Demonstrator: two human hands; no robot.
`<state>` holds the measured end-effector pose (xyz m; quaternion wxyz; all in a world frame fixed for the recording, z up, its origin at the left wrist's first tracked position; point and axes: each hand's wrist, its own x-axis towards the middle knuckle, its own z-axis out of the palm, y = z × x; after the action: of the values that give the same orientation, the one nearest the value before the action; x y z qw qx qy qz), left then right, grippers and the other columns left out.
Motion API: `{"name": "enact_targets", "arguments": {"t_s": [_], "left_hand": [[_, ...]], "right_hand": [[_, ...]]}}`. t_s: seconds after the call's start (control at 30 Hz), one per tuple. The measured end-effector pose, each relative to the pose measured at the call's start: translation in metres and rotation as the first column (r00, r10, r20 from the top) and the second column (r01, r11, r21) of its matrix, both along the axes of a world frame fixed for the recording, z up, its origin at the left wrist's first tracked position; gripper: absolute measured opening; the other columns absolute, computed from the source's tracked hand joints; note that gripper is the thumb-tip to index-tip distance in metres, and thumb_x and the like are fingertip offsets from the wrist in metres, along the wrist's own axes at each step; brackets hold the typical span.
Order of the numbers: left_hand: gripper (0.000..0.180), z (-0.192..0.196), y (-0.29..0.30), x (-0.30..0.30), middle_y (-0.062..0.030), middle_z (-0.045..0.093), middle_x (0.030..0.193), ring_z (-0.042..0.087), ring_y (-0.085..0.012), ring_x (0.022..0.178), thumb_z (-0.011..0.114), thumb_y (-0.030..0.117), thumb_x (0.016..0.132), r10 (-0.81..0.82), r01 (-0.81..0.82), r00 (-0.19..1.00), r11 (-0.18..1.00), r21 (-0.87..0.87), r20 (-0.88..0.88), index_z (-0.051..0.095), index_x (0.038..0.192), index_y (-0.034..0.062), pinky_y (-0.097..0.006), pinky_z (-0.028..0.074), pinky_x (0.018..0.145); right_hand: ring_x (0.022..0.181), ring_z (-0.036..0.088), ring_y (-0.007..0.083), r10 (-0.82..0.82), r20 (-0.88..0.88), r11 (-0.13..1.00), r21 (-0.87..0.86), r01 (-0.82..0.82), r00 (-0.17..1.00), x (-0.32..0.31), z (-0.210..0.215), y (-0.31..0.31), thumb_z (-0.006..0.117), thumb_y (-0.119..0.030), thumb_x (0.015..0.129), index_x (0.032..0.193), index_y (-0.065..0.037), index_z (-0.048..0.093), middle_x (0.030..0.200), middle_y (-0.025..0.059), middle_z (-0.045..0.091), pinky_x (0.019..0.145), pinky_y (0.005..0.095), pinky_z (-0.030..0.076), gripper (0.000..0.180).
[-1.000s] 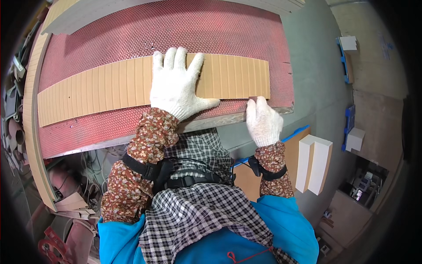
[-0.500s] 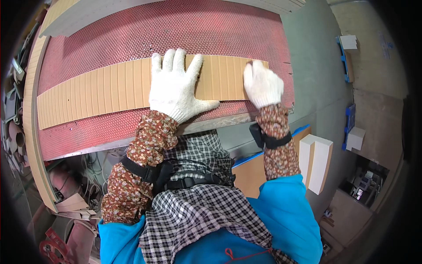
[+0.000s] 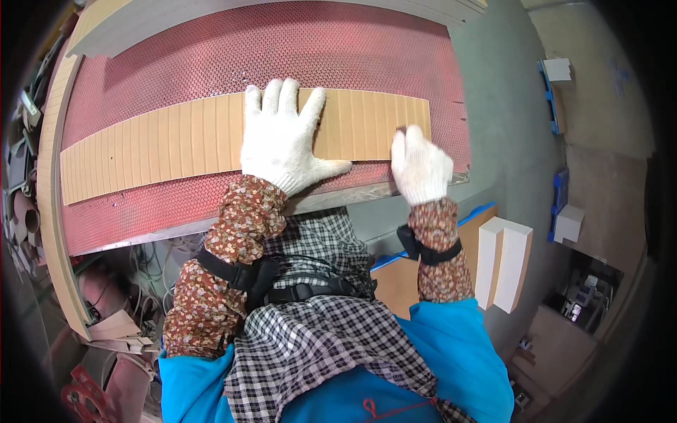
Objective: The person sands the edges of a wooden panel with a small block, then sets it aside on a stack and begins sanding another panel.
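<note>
A long tan panel (image 3: 360, 123) with parallel grooves across it lies flat on a red perforated mat (image 3: 338, 53). My left hand (image 3: 282, 137), in a white knit glove, rests flat on the panel's middle with fingers spread and thumb out to the right. Near the panel's right end is my right hand (image 3: 420, 166), gloved too, its fingers closed together over the near edge. A small dark bit shows at its fingertips; what it is, I cannot make out.
Pale boards (image 3: 282, 17) line the far side of the mat, and a wooden strip (image 3: 53, 183) runs down its left. White-faced blocks (image 3: 502, 264) stand on a brown board at lower right. Clutter with cables (image 3: 144, 271) lies below left.
My right hand has moved toward me, from the panel's far edge down to its near edge, fingers still closed. My left hand stays pressed in the same place.
</note>
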<state>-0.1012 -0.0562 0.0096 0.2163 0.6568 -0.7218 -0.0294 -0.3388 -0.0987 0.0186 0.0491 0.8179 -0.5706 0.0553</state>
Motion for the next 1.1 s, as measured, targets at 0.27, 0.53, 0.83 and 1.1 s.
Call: {"name": "enact_targets", "arguments": {"t_s": [0.27,0.53,0.83,1.1], "left_hand": [[0.108,0.001,-0.001,0.000,-0.0238,0.050,0.141,0.041,-0.0422,0.140,0.083,0.071,0.062,-0.003,-0.002,0.999,0.993,0.121,0.044,0.052,0.147,0.0104,-0.067,0.023,0.121],[0.108,0.002,-0.002,-0.001,-0.0237,0.050,0.141,0.042,-0.0425,0.140,0.083,0.072,0.062,-0.003,-0.002,0.999,0.994,0.107,0.041,0.053,0.145,0.0103,-0.066,0.023,0.121],[0.104,-0.002,-0.001,-0.001,-0.0227,0.052,0.135,0.045,-0.0414,0.134,0.084,0.068,0.061,0.001,-0.001,1.000,1.000,0.023,0.018,0.057,0.142,0.0091,-0.066,0.026,0.118],[0.106,-0.004,-0.001,0.002,-0.0226,0.051,0.137,0.044,-0.0417,0.136,0.083,0.071,0.062,0.003,-0.005,0.999,0.998,0.067,0.035,0.055,0.143,0.0097,-0.066,0.025,0.120]], "right_hand": [[0.060,0.072,0.0335,-0.057,-0.026,0.994,0.093,0.059,0.998,-0.007,0.004,0.025,0.056,-0.030,0.103,0.096,-0.009,0.064,0.069,0.0137,0.071,0.055,0.0452,0.057,0.024],[0.078,0.074,0.0428,-0.124,-0.088,0.976,0.171,0.138,0.988,0.021,0.009,-0.055,0.048,-0.037,0.104,0.106,-0.007,0.067,0.083,0.0229,0.074,0.072,0.0550,0.059,0.036],[0.065,0.075,0.0344,-0.057,-0.079,0.995,0.071,0.063,0.995,0.006,0.000,-0.025,0.050,-0.035,0.106,0.100,-0.008,0.065,0.072,0.0141,0.073,0.061,0.0486,0.060,0.031],[0.063,0.072,0.0372,-0.086,-0.085,0.970,0.219,0.103,0.993,-0.017,0.008,0.056,0.056,-0.033,0.103,0.093,-0.009,0.064,0.068,0.0160,0.071,0.058,0.0493,0.057,0.028]]}}
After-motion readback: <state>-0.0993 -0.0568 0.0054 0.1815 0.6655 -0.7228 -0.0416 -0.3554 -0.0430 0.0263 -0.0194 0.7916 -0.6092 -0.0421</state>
